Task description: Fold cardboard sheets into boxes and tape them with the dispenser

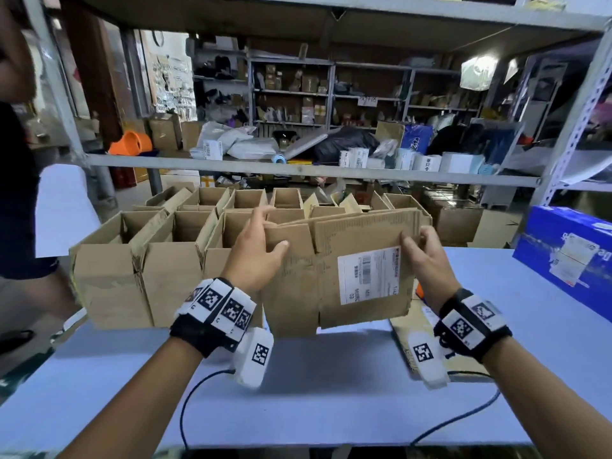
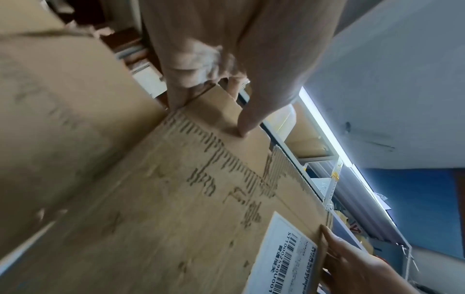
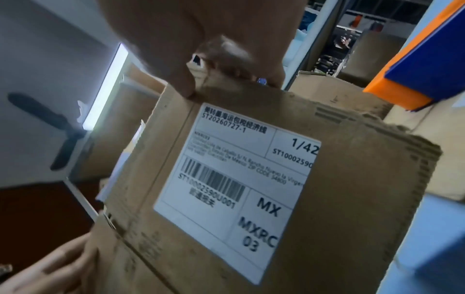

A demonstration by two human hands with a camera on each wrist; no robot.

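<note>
A flattened brown cardboard sheet (image 1: 308, 286) with a white shipping label (image 1: 367, 279) hangs upright above the blue table (image 1: 331, 392). My left hand (image 1: 271, 230) grips its upper left part, thumb on the front and fingers over the top edge. My right hand (image 1: 415, 238) pinches the upper right edge beside the label. In the left wrist view the left hand (image 2: 214, 103) holds the cardboard sheet (image 2: 176, 199). The right wrist view shows the right hand (image 3: 219, 79) at the top of the sheet (image 3: 352, 199) above the label (image 3: 234, 173). A small orange object (image 1: 420, 289) peeks out behind the sheet.
Several open cardboard boxes (image 1: 132, 270) stand in rows at the table's back left. A blue carton (image 1: 563, 253) lies at the right. Flat cardboard (image 1: 407, 342) lies on the table under my right wrist. A shelf rail (image 1: 298, 167) crosses behind. A person (image 1: 16, 193) stands at the left.
</note>
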